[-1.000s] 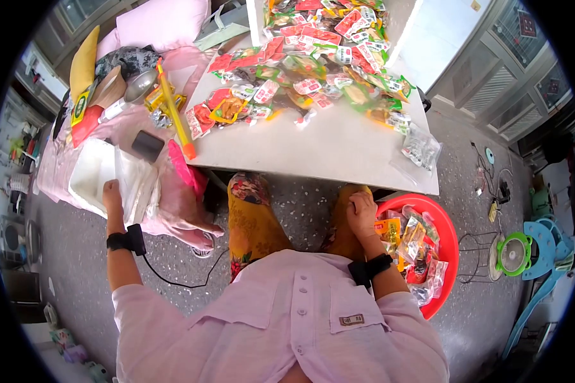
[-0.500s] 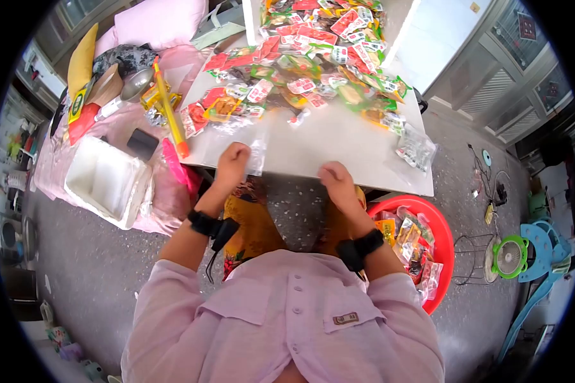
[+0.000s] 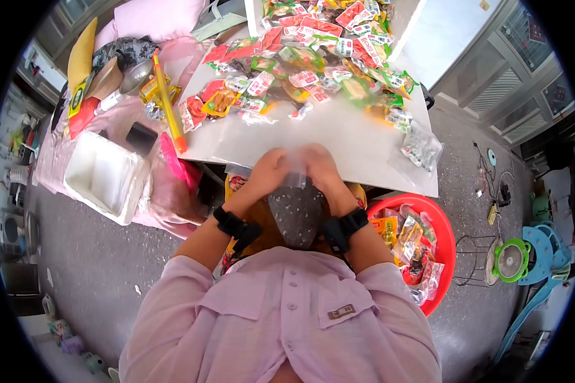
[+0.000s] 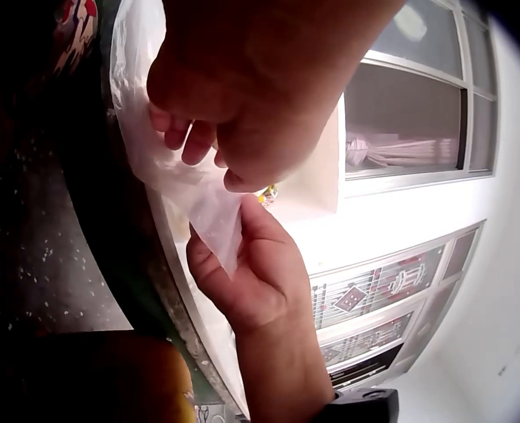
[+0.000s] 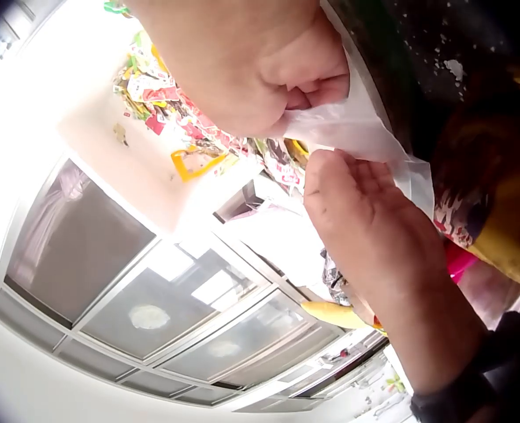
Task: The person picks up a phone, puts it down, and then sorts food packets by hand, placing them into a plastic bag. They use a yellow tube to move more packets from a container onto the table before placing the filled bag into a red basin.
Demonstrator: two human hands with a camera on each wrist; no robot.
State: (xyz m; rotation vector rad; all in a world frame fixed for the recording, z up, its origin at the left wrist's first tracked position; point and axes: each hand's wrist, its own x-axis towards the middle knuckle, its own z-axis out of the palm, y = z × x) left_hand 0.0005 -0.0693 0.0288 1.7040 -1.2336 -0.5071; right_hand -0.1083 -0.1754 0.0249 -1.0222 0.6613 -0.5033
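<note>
A clear, thin plastic bag (image 3: 294, 179) hangs between my two hands, over the table's front edge. My left hand (image 3: 269, 171) pinches one side of it, fingers curled in. Close by on the other side, my right hand (image 3: 324, 169) grips the bag's edge; both hands are blurred in the head view. In the left wrist view the film (image 4: 218, 222) stretches from the left fingers to the right thumb and fingers. The right wrist view has the bag (image 5: 352, 129) pulled between the hands, part of it drooping past the left fingers.
Many small snack packets (image 3: 300, 80) are heaped across the back of the white table (image 3: 249, 142). A red basin (image 3: 449, 255) of packets stands on the floor at right. At left are a white foam box (image 3: 102, 175), a yellow stick (image 3: 168, 105) and a bundle of clear bags (image 3: 420, 148) lies at the table's right corner.
My left hand has come from the foam box to the table's front edge, bringing the plastic bag. My right hand has lifted off the knee and met it, taking hold of the bag.
</note>
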